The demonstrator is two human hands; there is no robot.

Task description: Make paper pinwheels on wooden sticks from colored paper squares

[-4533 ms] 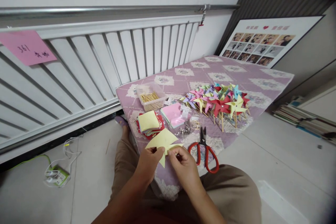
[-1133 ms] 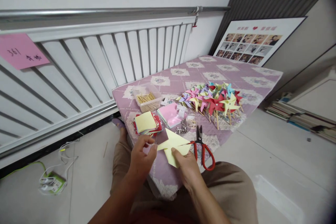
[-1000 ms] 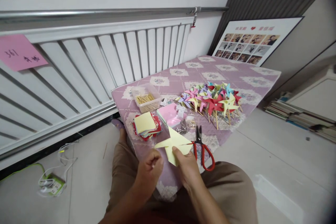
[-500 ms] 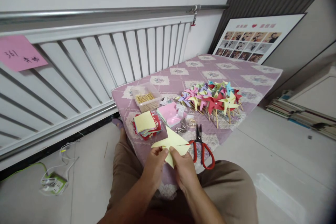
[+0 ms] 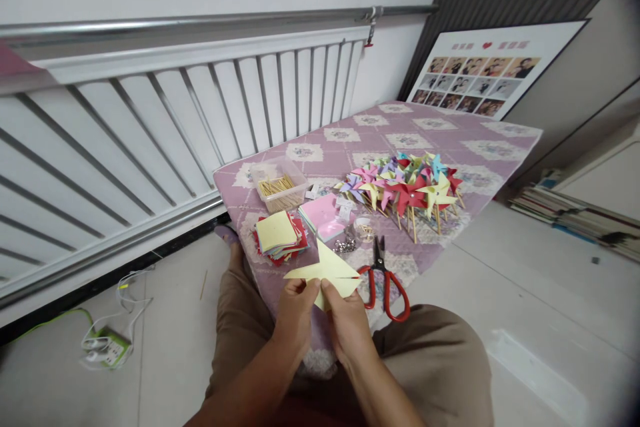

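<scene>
Both hands pinch a pale yellow sheet of paper (image 5: 326, 265) with slits cut in from its corners, held over the near corner of the table. My left hand (image 5: 296, 310) grips its lower left side, thumb on top. On the lower right part, my right hand (image 5: 350, 317) is closed with its thumb close to the other. Red-handled scissors (image 5: 384, 280) lie just right of the paper, blades pointing away. Beyond the paper sit small metal fasteners (image 5: 345, 245) and a small clear round container (image 5: 365, 232). The fingers under the paper are hidden.
A stack of coloured paper squares (image 5: 278, 233), pink paper (image 5: 323, 213) and a plastic box of wooden sticks (image 5: 285, 195) lie at the left. Finished paper pinwheels (image 5: 407, 190) crowd the middle of the patterned tablecloth (image 5: 370, 121). A radiator (image 5: 240, 103) borders the far left side.
The paper has tilted slightly in my hands, its left point reaching further left and its lower corner now less visible. The pink note on the radiator has lifted mostly out of view.
</scene>
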